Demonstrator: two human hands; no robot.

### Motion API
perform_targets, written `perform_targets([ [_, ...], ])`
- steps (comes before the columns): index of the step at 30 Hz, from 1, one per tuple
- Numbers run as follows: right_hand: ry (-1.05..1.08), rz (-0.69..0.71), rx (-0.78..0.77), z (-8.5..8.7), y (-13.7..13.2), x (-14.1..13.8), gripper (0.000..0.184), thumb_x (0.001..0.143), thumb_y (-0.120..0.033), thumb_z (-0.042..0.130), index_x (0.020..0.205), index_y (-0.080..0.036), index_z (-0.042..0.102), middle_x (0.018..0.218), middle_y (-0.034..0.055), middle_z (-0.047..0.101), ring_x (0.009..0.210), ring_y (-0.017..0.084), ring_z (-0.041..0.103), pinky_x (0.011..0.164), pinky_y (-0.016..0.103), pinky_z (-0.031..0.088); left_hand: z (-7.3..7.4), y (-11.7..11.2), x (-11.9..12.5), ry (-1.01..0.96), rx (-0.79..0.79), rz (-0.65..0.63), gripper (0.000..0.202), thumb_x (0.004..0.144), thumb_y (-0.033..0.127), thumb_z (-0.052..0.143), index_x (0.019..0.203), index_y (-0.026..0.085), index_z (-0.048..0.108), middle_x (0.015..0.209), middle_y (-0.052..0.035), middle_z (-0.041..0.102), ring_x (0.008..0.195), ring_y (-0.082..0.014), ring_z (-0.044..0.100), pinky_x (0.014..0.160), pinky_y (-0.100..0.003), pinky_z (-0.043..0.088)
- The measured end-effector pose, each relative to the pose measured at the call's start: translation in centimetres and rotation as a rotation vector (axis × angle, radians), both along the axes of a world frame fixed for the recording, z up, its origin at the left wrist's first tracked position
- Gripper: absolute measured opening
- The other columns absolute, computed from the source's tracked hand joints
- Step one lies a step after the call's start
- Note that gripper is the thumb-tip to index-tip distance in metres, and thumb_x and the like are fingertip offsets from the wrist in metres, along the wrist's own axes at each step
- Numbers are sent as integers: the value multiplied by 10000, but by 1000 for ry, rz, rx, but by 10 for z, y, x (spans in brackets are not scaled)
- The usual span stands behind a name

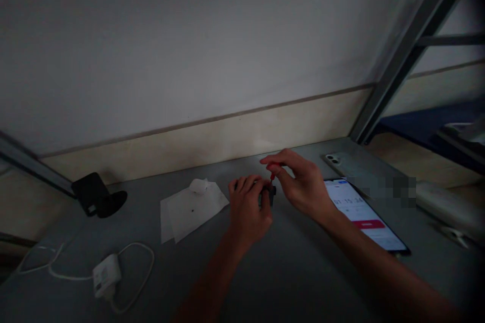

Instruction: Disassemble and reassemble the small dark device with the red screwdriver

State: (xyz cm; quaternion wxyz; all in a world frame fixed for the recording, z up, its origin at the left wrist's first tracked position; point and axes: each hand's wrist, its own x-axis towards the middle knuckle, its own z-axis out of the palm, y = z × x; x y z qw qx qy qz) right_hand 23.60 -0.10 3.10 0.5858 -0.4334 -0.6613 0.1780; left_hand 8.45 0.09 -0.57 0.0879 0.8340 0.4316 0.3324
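My left hand [248, 207] rests on the grey table [288, 272] with its fingers curled around a small dark object [270, 194], too dim to name. My right hand [301, 184] hovers just right of it, thumb and fingers pinched on a thin red-handled tool [273, 171] whose tip points down onto the dark object. The two hands almost touch near the table's middle.
A white tissue [189, 208] lies left of my hands. A lit phone [366, 214] lies to the right, a second phone [346, 164] face down behind it. A white charger with cable [107, 275] sits front left, a black stand [96, 195] back left. A wall rises behind.
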Motion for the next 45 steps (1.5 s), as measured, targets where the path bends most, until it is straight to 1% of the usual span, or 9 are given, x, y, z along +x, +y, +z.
perform_targets([
  [6,173,79,-125,-3,-2,-4,156,958,-256,539,1013,-211,678,812,29,697,731,174,641,680,315,517,1,-1,0,-4,11,-3,175,953,166,512,1075,242,611,1137,-36,680,1062,-243,574,956,-456,358],
  [11,106,195,-112,-6,1,4,170,1006,-269,478,982,-216,638,906,47,688,813,181,638,730,327,517,5,-1,1,8,13,-3,174,944,159,517,1066,240,610,1130,-37,677,1045,-240,576,954,-455,356],
  [14,13,125,3,-4,3,6,128,974,-269,553,996,-226,672,999,69,657,903,205,625,793,356,513,6,-1,1,26,17,-2,162,942,163,516,1054,239,606,1096,-40,678,1042,-240,580,975,-465,346],
  [18,-6,51,50,0,2,6,104,934,-208,602,946,-229,703,917,51,646,814,191,613,768,357,505,5,-2,1,41,29,9,156,951,161,499,1056,232,591,1098,-43,678,1060,-242,585,1007,-479,321],
  [25,91,254,-76,-3,2,11,211,999,-235,487,1109,-220,666,981,53,708,880,193,653,806,356,523,9,-2,0,151,46,-9,161,960,165,483,1078,222,576,1113,-63,659,1089,-250,579,1019,-486,314],
  [30,24,124,43,-1,4,7,152,923,-199,604,1015,-218,723,980,61,666,886,192,621,803,342,512,8,-2,1,207,63,-1,144,965,168,470,1075,207,556,1072,-68,640,1072,-246,577,1006,-467,342],
  [35,114,238,-84,-4,3,7,240,969,-194,515,1112,-222,706,892,35,688,801,170,637,744,323,512,8,1,-1,234,62,-20,137,982,191,455,1094,198,534,1120,-79,624,1095,-251,555,1009,-462,343],
  [38,219,296,-81,-8,5,8,209,976,-238,538,1117,-217,691,919,39,696,807,169,642,759,330,515,8,3,-1,235,46,-36,146,1010,211,413,1104,198,523,1142,-79,614,1109,-245,545,1008,-453,341],
  [45,537,220,-1,-12,20,16,138,926,-259,636,1047,-223,692,895,30,673,746,156,624,716,322,505,13,-1,-2,279,34,-30,129,933,95,474,996,198,518,1070,-56,604,1082,-239,530,1006,-459,324],
])
